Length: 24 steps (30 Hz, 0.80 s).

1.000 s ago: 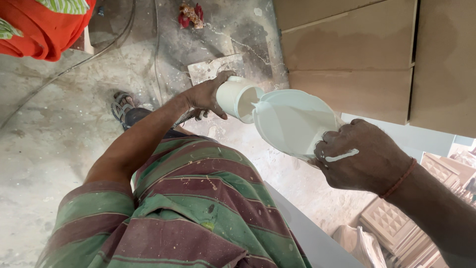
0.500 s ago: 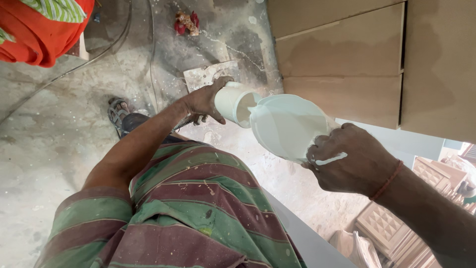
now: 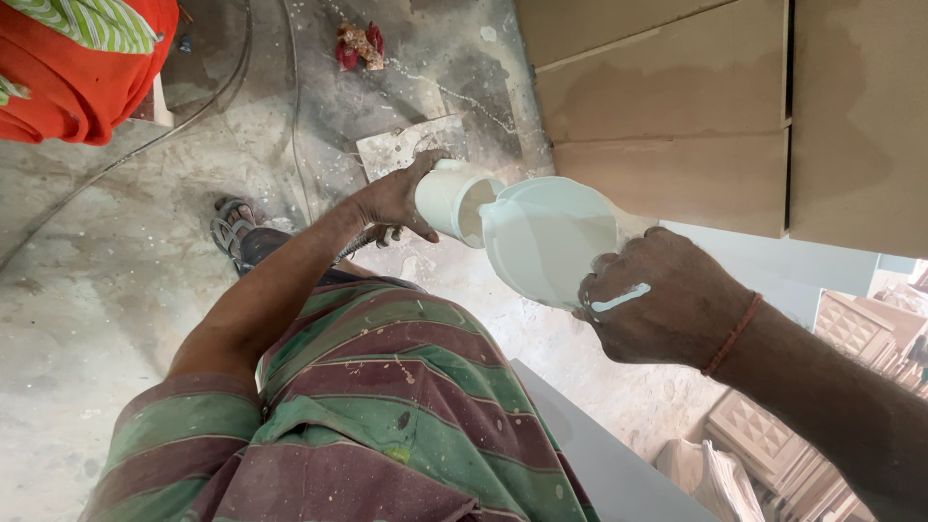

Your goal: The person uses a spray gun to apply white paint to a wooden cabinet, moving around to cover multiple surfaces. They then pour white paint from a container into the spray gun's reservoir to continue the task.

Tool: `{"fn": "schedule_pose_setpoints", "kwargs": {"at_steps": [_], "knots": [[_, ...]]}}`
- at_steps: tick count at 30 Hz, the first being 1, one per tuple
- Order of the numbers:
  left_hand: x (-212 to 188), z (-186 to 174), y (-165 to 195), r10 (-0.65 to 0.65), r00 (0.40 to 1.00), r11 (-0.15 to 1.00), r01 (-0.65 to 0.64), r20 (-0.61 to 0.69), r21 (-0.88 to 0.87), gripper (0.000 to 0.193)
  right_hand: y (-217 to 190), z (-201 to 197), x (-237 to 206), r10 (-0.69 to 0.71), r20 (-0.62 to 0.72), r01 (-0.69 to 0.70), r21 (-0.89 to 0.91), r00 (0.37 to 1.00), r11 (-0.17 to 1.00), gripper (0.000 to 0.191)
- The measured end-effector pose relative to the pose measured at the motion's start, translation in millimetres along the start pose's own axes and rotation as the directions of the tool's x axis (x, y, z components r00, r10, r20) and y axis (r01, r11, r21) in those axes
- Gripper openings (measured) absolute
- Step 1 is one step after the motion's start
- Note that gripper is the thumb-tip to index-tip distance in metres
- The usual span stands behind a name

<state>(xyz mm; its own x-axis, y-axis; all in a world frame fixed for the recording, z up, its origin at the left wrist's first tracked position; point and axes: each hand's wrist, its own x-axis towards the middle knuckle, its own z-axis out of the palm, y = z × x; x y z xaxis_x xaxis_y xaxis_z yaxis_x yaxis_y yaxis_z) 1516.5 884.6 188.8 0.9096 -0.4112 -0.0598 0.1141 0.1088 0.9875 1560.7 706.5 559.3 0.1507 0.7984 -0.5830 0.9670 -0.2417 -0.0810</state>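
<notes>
White paint coats the round plastic bowl [image 3: 553, 246] at the centre of the frame, tilted and gripped at its lower rim by the right hand [image 3: 667, 304], which bears a white streak across its back. Its upper left edge touches the mouth of a small white cylindrical cup [image 3: 452, 201], lying on its side and clasped by the left hand [image 3: 394, 198]. Both hands are clamped on their vessels, held close together above a dusty grey concrete floor [image 3: 106, 251]. Brown flat boards [image 3: 677, 106] fill the upper right. An orange garment [image 3: 77, 72] shows in the upper left corner.
</notes>
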Motion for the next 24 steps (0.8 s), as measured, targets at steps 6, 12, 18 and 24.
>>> {"fn": "schedule_pose_setpoints", "kwargs": {"at_steps": [6,12,18,24], "knots": [[0.8,-1.1,4.8,0.001,1.000,1.000,-0.001,-0.004,0.019,0.135,0.0,-2.8,1.4,-0.002,0.030,0.003,-0.019,1.000,1.000,0.023],[-1.8,1.6,5.6,-0.006,1.000,0.998,0.008,-0.022,0.058,0.135,-0.6,-2.5,5.0,0.031,0.094,-0.034,0.033,0.995,0.999,0.022],[-1.1,2.2,5.1,0.040,0.999,0.998,-0.039,-0.012,0.044,0.133,1.6,-3.1,7.3,0.007,0.056,-0.010,0.060,0.998,0.998,0.023],[2.4,2.8,-1.2,-0.003,1.000,1.000,0.003,0.004,0.018,0.133,2.4,-4.7,9.4,0.016,0.065,-0.018,0.037,0.998,0.999,0.028]]}}
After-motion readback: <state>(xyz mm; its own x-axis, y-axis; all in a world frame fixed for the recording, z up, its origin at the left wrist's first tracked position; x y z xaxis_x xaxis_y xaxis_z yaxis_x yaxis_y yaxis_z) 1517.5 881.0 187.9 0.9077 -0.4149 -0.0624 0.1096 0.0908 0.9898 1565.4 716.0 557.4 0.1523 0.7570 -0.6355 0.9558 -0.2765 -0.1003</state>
